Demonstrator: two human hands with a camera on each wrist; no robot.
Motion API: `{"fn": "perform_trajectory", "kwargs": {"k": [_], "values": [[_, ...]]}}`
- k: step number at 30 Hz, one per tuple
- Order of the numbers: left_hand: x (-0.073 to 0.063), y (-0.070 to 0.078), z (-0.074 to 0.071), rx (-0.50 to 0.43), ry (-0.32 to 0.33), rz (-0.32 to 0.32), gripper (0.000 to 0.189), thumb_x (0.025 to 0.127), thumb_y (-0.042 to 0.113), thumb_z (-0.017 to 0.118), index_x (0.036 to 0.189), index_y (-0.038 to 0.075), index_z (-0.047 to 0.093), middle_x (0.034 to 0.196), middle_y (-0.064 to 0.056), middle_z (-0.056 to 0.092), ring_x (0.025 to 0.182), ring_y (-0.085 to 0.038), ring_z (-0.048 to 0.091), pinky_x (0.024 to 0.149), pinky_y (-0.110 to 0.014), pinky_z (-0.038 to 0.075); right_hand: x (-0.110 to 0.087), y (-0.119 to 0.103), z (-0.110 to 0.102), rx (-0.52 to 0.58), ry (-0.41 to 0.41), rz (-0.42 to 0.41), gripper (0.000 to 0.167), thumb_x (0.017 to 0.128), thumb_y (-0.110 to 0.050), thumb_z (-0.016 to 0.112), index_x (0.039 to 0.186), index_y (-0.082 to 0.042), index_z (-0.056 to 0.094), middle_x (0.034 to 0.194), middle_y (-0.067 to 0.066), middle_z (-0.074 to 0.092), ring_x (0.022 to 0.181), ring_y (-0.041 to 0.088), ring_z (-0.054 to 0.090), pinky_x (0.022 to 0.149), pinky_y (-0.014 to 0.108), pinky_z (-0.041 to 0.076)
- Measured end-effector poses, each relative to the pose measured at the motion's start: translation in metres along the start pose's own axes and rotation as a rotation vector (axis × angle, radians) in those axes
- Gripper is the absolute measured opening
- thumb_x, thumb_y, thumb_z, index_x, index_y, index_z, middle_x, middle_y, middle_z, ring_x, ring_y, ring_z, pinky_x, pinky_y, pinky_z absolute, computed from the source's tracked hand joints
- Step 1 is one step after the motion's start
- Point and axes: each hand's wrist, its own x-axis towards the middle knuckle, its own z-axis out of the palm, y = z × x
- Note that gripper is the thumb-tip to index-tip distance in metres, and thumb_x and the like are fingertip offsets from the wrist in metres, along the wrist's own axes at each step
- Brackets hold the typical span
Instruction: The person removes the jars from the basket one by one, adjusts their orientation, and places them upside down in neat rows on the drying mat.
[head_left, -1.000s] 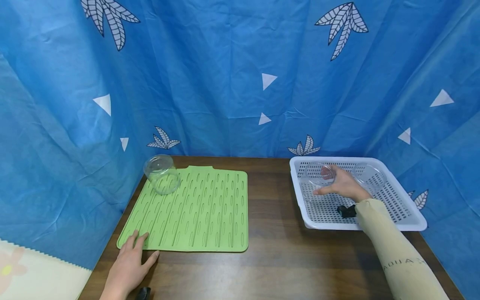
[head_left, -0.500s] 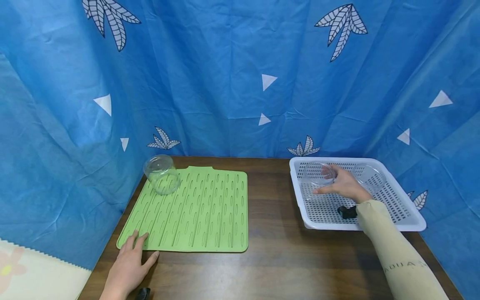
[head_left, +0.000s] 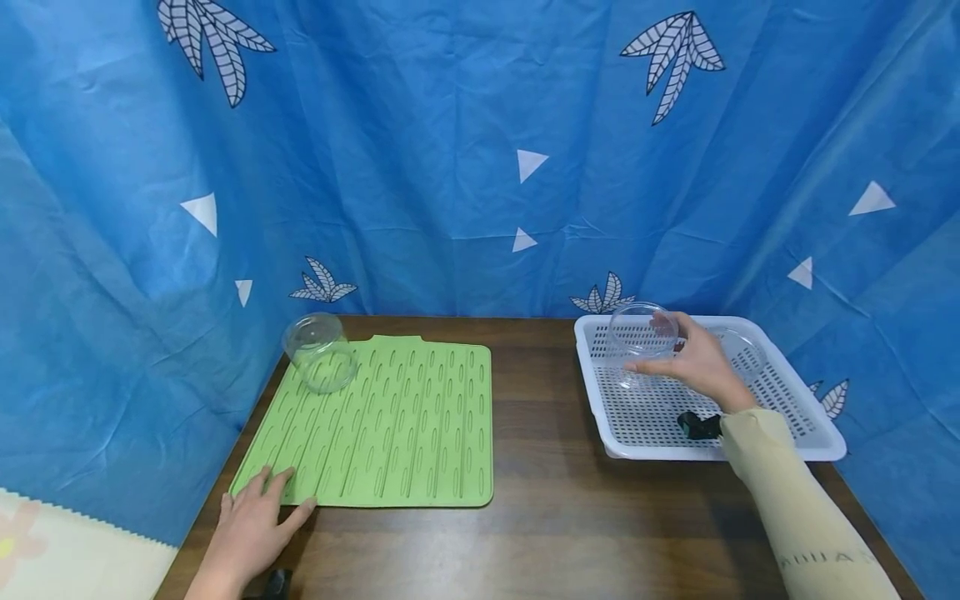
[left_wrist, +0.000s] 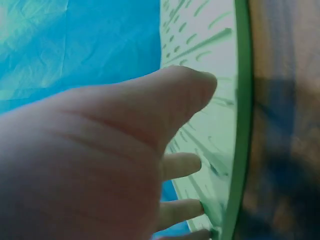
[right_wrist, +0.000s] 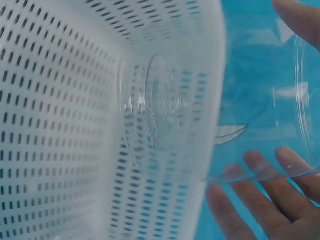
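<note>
My right hand (head_left: pixel 701 362) grips a clear round plastic jar (head_left: pixel 639 335) between thumb and fingers, above the left part of a white perforated basket (head_left: pixel 611 446). In the right wrist view the jar's clear wall (right_wrist: pixel 255 100) shows beside the basket's side, with fingertips (right_wrist: pixel 272 200) along it. A second clear round container (head_left: pixel 742 354) sits in the basket, partly behind my hand. My left hand (head_left: pixel 247 529) rests with fingers spread on the near left corner of a green ridged mat (head_left: pixel 405 425); its thumb lies by the mat's near edge.
Another clear jar (head_left: pixel 321 354) stands on the mat's far left corner. Brown wooden table (head_left: pixel 540 467) lies between mat and basket. A blue curtain (head_left: pixel 450 167) encloses the back and sides. A pale patterned cloth (head_left: pixel 82 550) is at lower left.
My right hand has raised the jar slightly from the basket. The left hand stays at the mat's corner. The whole head view has shifted a little.
</note>
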Motion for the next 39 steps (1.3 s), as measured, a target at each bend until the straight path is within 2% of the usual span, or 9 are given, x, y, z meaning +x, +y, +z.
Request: {"fn": "perform_trajectory", "kwargs": {"k": [3, 6, 10, 17, 21, 24, 30, 33, 39], "values": [[0.001, 0.004, -0.002, -0.016, 0.068, 0.043, 0.078, 0.11, 0.047, 0.066, 0.15, -0.017, 0.05, 0.152, -0.055, 0.035, 0.138, -0.076, 0.036, 0.108, -0.092, 0.023, -0.006, -0.011, -0.002, 0.001, 0.033, -0.056, 0.12, 0.077, -0.053, 0.101, 0.165, 0.001, 0.039, 0.16, 0.028, 0.051, 0.144, 0.049, 0.048, 0.116, 0.071, 0.043], [0.003, 0.01, -0.004, -0.046, 0.158, 0.107, 0.073, 0.109, 0.041, 0.07, 0.15, -0.017, 0.051, 0.151, -0.052, 0.04, 0.137, -0.073, 0.041, 0.107, -0.087, 0.033, -0.014, -0.027, -0.003, -0.027, 0.063, -0.098, 0.117, 0.075, -0.053, 0.102, 0.162, -0.001, 0.044, 0.157, 0.027, 0.055, 0.139, 0.048, 0.051, 0.112, 0.071, 0.046], [0.007, 0.023, -0.012, -0.131, 0.253, 0.192, 0.072, 0.107, 0.036, 0.074, 0.151, -0.015, 0.05, 0.153, -0.044, 0.046, 0.138, -0.066, 0.045, 0.107, -0.078, 0.043, -0.022, -0.051, -0.004, -0.087, 0.104, -0.137, 0.119, 0.073, -0.058, 0.101, 0.163, -0.003, 0.045, 0.157, 0.026, 0.055, 0.133, 0.048, 0.054, 0.105, 0.072, 0.05], [0.026, 0.057, -0.034, -0.269, 0.5, 0.399, 0.068, 0.094, 0.017, 0.089, 0.15, -0.003, 0.057, 0.146, -0.026, 0.06, 0.134, -0.052, 0.057, 0.103, -0.071, 0.048, -0.03, -0.094, -0.006, -0.129, 0.194, -0.248, 0.118, 0.067, -0.053, 0.106, 0.159, -0.005, 0.051, 0.151, 0.022, 0.061, 0.128, 0.043, 0.058, 0.099, 0.068, 0.053], [0.039, 0.08, -0.05, -0.332, 0.581, 0.462, 0.074, 0.088, 0.012, 0.093, 0.152, 0.003, 0.059, 0.148, -0.019, 0.062, 0.132, -0.044, 0.06, 0.101, -0.063, 0.05, -0.034, -0.117, -0.005, -0.134, 0.235, -0.323, 0.112, 0.066, -0.04, 0.109, 0.156, -0.004, 0.054, 0.15, 0.021, 0.06, 0.133, 0.042, 0.056, 0.104, 0.067, 0.051], [0.046, 0.098, -0.062, -0.36, 0.594, 0.494, 0.078, 0.086, 0.014, 0.095, 0.155, 0.007, 0.059, 0.151, -0.013, 0.062, 0.133, -0.037, 0.061, 0.104, -0.052, 0.05, -0.036, -0.132, -0.002, -0.169, 0.277, -0.39, 0.11, 0.065, -0.033, 0.11, 0.156, -0.003, 0.055, 0.148, 0.021, 0.06, 0.137, 0.042, 0.052, 0.108, 0.069, 0.048], [0.058, 0.132, -0.08, -0.42, 0.589, 0.601, 0.086, 0.084, 0.017, 0.098, 0.16, 0.016, 0.057, 0.154, -0.005, 0.061, 0.136, -0.029, 0.061, 0.113, -0.028, 0.047, -0.039, -0.155, 0.006, -0.255, 0.35, -0.516, 0.11, 0.063, -0.031, 0.11, 0.156, -0.006, 0.056, 0.142, 0.021, 0.06, 0.132, 0.041, 0.051, 0.107, 0.065, 0.049], [0.064, 0.149, -0.087, -0.445, 0.574, 0.646, 0.087, 0.084, 0.019, 0.098, 0.16, 0.018, 0.056, 0.154, -0.002, 0.06, 0.137, -0.026, 0.061, 0.115, -0.032, 0.049, -0.039, -0.164, 0.011, -0.284, 0.381, -0.563, 0.112, 0.06, -0.031, 0.112, 0.155, -0.005, 0.057, 0.141, 0.021, 0.061, 0.13, 0.04, 0.052, 0.107, 0.063, 0.048], [0.071, 0.182, -0.101, -0.488, 0.518, 0.708, 0.089, 0.084, 0.027, 0.099, 0.162, 0.023, 0.055, 0.157, 0.005, 0.057, 0.142, -0.021, 0.057, 0.114, -0.052, 0.049, -0.041, -0.184, 0.023, -0.366, 0.439, -0.634, 0.114, 0.056, -0.031, 0.113, 0.152, -0.002, 0.059, 0.14, 0.024, 0.061, 0.13, 0.043, 0.052, 0.104, 0.063, 0.048]]}}
